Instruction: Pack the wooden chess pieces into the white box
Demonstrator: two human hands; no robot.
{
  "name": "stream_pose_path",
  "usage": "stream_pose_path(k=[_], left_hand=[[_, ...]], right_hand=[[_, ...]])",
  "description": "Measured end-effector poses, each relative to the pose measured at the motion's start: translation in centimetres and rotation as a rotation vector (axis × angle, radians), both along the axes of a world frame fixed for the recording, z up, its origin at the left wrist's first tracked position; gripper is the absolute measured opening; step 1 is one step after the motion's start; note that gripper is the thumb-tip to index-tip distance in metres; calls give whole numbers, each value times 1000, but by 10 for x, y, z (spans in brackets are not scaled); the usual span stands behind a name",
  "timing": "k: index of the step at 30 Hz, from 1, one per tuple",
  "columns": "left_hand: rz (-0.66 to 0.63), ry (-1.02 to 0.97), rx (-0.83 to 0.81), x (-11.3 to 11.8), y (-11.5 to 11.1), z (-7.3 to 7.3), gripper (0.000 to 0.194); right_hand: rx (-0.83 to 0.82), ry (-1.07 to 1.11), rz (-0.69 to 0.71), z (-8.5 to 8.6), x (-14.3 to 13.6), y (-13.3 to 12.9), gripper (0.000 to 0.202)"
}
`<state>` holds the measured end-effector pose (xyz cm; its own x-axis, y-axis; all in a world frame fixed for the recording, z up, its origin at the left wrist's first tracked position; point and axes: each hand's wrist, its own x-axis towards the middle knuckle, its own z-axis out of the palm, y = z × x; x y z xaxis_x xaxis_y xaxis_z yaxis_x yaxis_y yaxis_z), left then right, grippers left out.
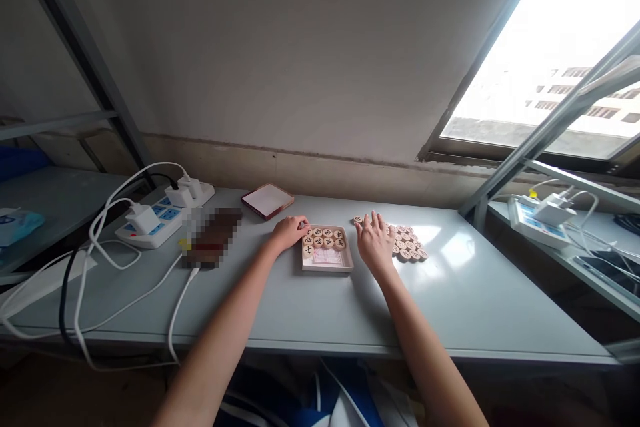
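Head view. At the middle of the counter [300,313]: open box [326,268], shallow, pale-walled. Inside: round, dark-marked pieces [319,241], flat, in two rows across the far part, plus one at the near left; pink-and-white printed slip [327,257] in the near right portion. Left hand [289,232]: fingers bent, touching the far left corner of the box; cannot tell whether gripping or only resting. Right hand [375,240]: right of the box, palm down, fingers spread wide over loose pieces. Extending right from under the hand: closely packed, red-marked pieces [410,243], outside the box. Beyond the box, to the left: separate lid [267,200], white inside, reddish-edged, hollow side up.
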<state>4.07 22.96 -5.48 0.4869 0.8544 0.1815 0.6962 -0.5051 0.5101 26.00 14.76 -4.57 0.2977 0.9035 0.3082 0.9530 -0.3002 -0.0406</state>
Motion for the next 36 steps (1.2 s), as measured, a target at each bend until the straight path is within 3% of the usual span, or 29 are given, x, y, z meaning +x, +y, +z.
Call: stream_pose_path(k=[7, 22, 26, 29, 33, 36], left_hand=[[1, -9, -12, 1, 1, 0, 22], [4, 6, -7, 1, 0, 1, 23], [14, 15, -21, 1, -1, 2, 23], [18, 22, -23, 1, -1, 3, 23], [20, 28, -11, 1, -1, 3, 23], [19, 27, -5, 1, -1, 2, 24]], right_hand=[[-121, -46, -5, 1, 13, -4, 38], [-47, 50, 118, 10, 9, -5, 25], [81, 67, 109, 16, 8, -6, 28], [161, 73, 255, 23, 1, -8, 27], [81, 118, 614, 26, -14, -12, 20], [24, 166, 727, 25, -23, -14, 17]])
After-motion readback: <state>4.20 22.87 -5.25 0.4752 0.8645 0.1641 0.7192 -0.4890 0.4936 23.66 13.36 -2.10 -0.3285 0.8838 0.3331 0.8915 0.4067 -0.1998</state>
